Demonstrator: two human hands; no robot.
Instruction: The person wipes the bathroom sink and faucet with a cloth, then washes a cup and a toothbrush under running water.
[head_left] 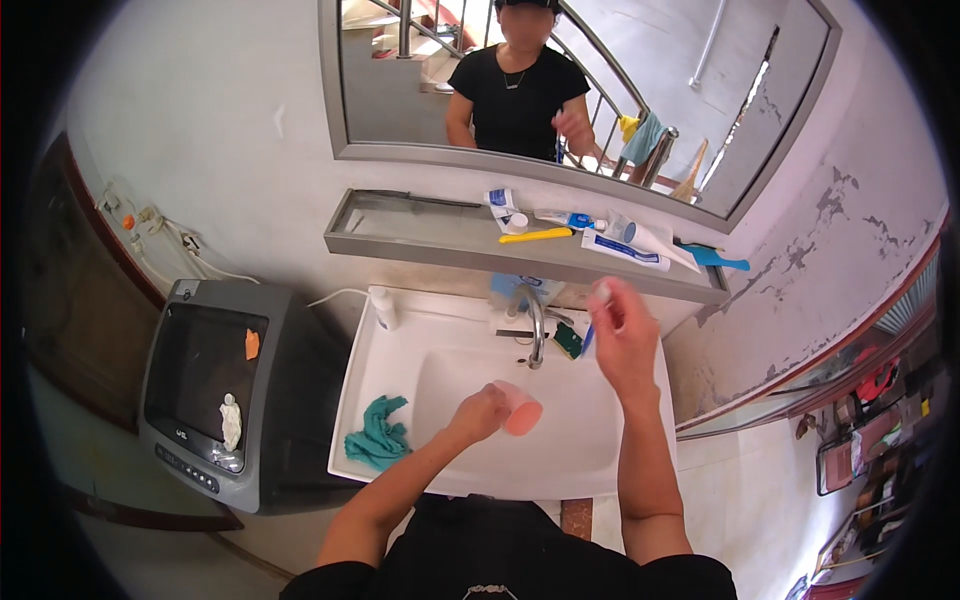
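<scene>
My left hand (pixel 482 413) is wrapped round a pink cup (pixel 521 414), tilted over the basin of the white sink (pixel 450 475). Raised at the sink's right back side, just in front of the shelf, my right hand (pixel 627 335) has its fingers bent together and slightly blurred. From beside its fingers a thin blue stick-like thing (pixel 588 341) points down; its upper part is hidden by the hand, and its kind is not clear. Between the two hands stands the curved metal tap (pixel 537 335). A green sponge (pixel 568 341) lies behind it, near my right hand.
A crumpled teal cloth (pixel 378 433) and a white bottle (pixel 383 308) occupy the sink's left side. Above runs a grey shelf (pixel 430 243) with several tubes, a yellow toothbrush case (pixel 537 235) and a blue comb (pixel 727 259). Left stands a dark washing machine (pixel 205 375); a mirror (pixel 400 100) hangs above.
</scene>
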